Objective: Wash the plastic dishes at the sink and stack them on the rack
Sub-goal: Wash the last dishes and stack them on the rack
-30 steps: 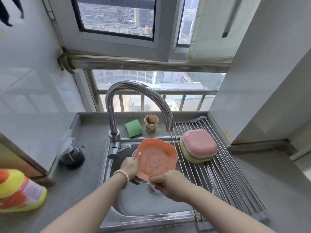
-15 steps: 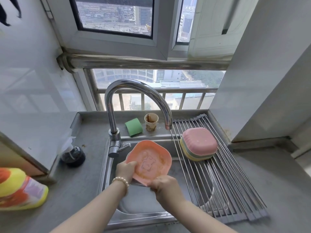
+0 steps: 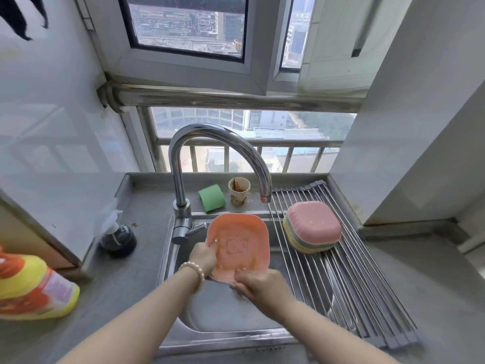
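Note:
An orange square plastic plate (image 3: 240,243) with a faint cartoon print is tilted up over the steel sink (image 3: 223,313), its hollow side facing me. My left hand (image 3: 203,258), with a bead bracelet on the wrist, grips the plate's left edge. My right hand (image 3: 259,286) grips its lower right corner. A stack of upturned plastic dishes (image 3: 312,227), pink on top, sits on the roll-up metal rack (image 3: 349,279) over the sink's right side. No water runs from the faucet (image 3: 217,158).
Behind the sink stand a green sponge (image 3: 212,197) and a stained paper cup (image 3: 238,191). A dark soap dispenser (image 3: 118,239) is on the left counter, and a yellow-orange detergent bottle (image 3: 34,287) lies at the far left. Walls close in on both sides.
The plate swung left over the sink, then back up a little toward the faucet, turning squarer to me. Both hands kept their hold and shifted along its edges.

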`<action>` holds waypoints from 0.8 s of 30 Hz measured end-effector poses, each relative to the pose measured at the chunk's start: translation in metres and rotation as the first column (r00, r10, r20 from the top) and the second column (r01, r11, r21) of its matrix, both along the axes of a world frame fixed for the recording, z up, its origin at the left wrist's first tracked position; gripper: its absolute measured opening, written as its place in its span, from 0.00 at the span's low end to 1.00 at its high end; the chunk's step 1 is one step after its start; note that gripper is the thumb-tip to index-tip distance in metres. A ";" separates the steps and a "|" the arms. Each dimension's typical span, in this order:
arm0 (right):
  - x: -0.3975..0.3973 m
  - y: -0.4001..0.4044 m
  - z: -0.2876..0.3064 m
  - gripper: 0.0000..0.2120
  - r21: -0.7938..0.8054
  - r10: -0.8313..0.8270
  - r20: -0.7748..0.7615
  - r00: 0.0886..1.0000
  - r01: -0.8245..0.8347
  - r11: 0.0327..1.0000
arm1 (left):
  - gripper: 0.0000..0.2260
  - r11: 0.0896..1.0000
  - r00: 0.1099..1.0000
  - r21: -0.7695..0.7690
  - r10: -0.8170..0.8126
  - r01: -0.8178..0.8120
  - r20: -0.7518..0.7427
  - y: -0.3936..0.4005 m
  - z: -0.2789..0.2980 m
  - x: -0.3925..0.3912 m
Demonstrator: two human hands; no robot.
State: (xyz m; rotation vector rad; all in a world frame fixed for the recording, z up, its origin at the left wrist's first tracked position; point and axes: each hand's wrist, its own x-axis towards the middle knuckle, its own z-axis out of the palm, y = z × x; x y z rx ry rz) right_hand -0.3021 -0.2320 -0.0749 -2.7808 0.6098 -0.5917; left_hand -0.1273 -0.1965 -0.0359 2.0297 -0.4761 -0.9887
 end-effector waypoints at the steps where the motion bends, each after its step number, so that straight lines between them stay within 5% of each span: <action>1: -0.011 -0.013 0.002 0.17 -0.040 0.047 -0.081 0.996 -0.051 0.998 | 0.18 0.998 0.998 0.008 -0.057 0.056 0.039 0.000 -0.002 0.005; 4: -0.016 -0.019 0.020 0.30 -0.207 -0.049 -0.339 0.939 -0.023 0.978 | 0.18 0.994 0.988 0.035 -0.104 0.101 0.112 -0.002 -0.002 0.010; 7: 0.005 0.013 0.025 0.41 0.077 -0.029 -0.345 0.938 0.059 0.995 | 0.19 0.996 0.985 0.026 -0.092 0.090 0.144 -0.007 -0.002 0.006; 9: 0.008 0.023 0.023 0.34 0.189 0.056 -0.295 0.954 0.001 0.982 | 0.19 0.992 0.981 0.036 -0.123 0.119 0.153 -0.006 0.000 0.006; 12: -0.013 0.000 0.015 0.16 0.015 0.115 -0.199 0.973 -0.115 0.993 | 0.20 0.971 0.958 0.129 -0.221 0.200 0.183 -0.004 0.006 0.016; 16: -0.027 -0.035 0.015 0.12 -0.297 0.160 -0.283 0.946 -0.245 0.923 | 0.18 0.934 0.934 0.217 -0.320 0.284 0.157 -0.004 0.008 0.028; 19: -0.024 -0.039 0.016 0.05 -0.368 0.202 -0.156 0.967 -0.247 0.897 | 0.16 0.959 0.967 0.155 -0.249 0.238 0.058 -0.005 0.011 0.028; 24: -0.014 -0.017 0.020 0.10 -0.276 0.158 -0.105 0.982 -0.182 0.944 | 0.14 0.998 0.985 0.009 0.056 -0.055 -0.162 0.000 0.011 0.018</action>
